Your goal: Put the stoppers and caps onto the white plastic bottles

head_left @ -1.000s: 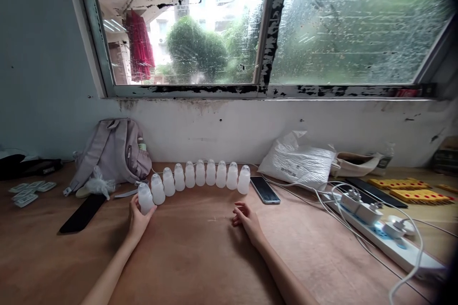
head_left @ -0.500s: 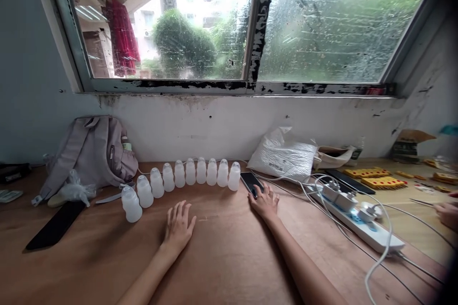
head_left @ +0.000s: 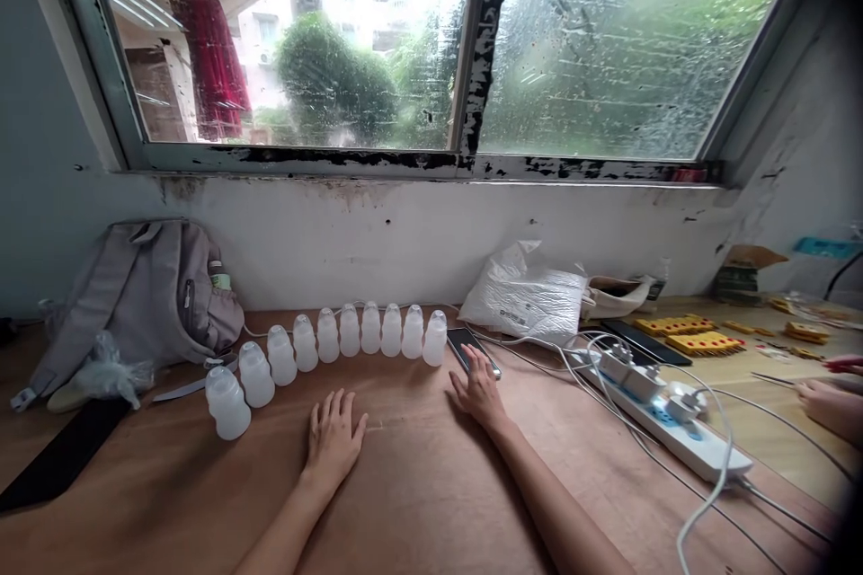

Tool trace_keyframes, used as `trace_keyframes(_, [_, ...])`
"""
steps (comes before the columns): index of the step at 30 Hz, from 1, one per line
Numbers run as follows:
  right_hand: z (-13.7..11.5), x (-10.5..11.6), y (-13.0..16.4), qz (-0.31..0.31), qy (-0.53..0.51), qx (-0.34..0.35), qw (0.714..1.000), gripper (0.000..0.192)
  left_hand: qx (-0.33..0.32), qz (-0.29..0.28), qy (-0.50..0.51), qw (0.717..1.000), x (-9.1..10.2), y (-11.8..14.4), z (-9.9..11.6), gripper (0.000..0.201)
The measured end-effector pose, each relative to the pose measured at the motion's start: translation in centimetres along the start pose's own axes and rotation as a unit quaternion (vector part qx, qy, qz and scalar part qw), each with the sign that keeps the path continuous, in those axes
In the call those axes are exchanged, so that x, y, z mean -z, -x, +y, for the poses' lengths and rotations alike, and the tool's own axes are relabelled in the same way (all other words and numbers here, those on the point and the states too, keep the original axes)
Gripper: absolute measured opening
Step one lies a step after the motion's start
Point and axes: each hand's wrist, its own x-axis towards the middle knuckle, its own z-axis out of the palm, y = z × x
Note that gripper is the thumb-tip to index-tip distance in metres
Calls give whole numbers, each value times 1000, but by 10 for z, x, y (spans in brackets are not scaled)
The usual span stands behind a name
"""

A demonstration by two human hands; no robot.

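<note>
Head view. Wooden worktop [head_left: 431, 503] under a rain-streaked window [head_left: 607, 45]. L hand [head_left: 333, 442] lies flat, palm down, fingers spread, mid-worktop, holding nothing; just right of the near end of the bottle row. R hand [head_left: 480, 388] loosely open, fingertips resting on the near end of a dark phone [head_left: 472, 349], which lies flat toward the back edge, just right of the row's far end. Nine translucent white bottles [head_left: 327, 337] upright, touching shoulder to shoulder, in a curved row from front-left toward the back wall. Grey backpack [head_left: 145, 296] leans at back-left corner w/ a crumpled clear bag [head_left: 108, 370] beside it; flat black slab [head_left: 57, 458] at left edge. White plastic bag [head_left: 529, 296] against back wall, right of phone. White power strip [head_left: 664, 427] w/ plugs and cords toward right edge. Another person's hand [head_left: 832, 400] at far right edge, near yellow blocks [head_left: 688, 332].
</note>
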Motion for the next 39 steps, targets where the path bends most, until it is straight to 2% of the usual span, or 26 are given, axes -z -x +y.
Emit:
trace_keyframes(3, [-24, -1, -14, 33, -82, 3, 996, 59, 4, 2, 6, 1000, 1, -1, 1, 39])
trace_keyframes(6, [-45, 1, -44, 54, -123, -25, 991, 63, 3, 8, 23, 1000, 1, -1, 1, 37])
trace_keyframes(10, [-58, 2, -76, 46, -166, -58, 983, 56, -14, 27, 40, 999, 4, -1, 0, 34])
trace_keyframes(13, [-63, 2, -67, 75, -210, -98, 970, 50, -55, 48, 77, 994, 9, -1, 0, 31])
trace_keyframes(16, [-75, 4, -35, 131, -250, -131, 950, 54, -119, 77, 116, 983, 14, 0, 3, 35])
trace_keyframes(19, [-96, 8, -1, 98, -342, -162, 920, 54, -146, 99, 126, 976, 17, 4, 9, 49])
trace_keyframes(21, [-111, 10, 15, 20, -416, -189, 889, 48, -144, 96, 120, 978, 17, 6, 13, 60])
trace_keyframes(23, [-123, 11, 23, -60, -462, -195, 863, 41, -141, 71, 114, 981, 16, 7, 14, 61])
trace_keyframes(25, [-130, 11, 26, -104, -477, -195, 851, 35, -133, 28, 124, 983, 15, 8, 13, 53])
trace_keyframes(28, [-129, 9, 23, -127, -480, -191, 847, 29, -131, -20, 175, 976, 18, 10, 12, 47])
trace_keyframes(32, [-120, 10, 19, -111, -482, -184, 849, 38, -108, -62, 273, 954, 31, 12, 22, 46])
trace_keyframes(34, [-116, 14, 17, -98, -482, -186, 850, 39, -61, -94, 341, 933, 36, 13, 32, 41])
trace_keyframes(36, [-113, 20, 16, -88, -487, -185, 849, 40, 4, -146, 439, 886, 38, 13, 42, 34])
trace_keyframes(37, [-112, 23, 16, -84, -491, -183, 848, 40, 38, -182, 495, 849, 37, 13, 46, 34])
trace_keyframes(39, [-112, 29, 15, -77, -503, -178, 842, 40, 103, -257, 593, 756, 35, 13, 49, 37])
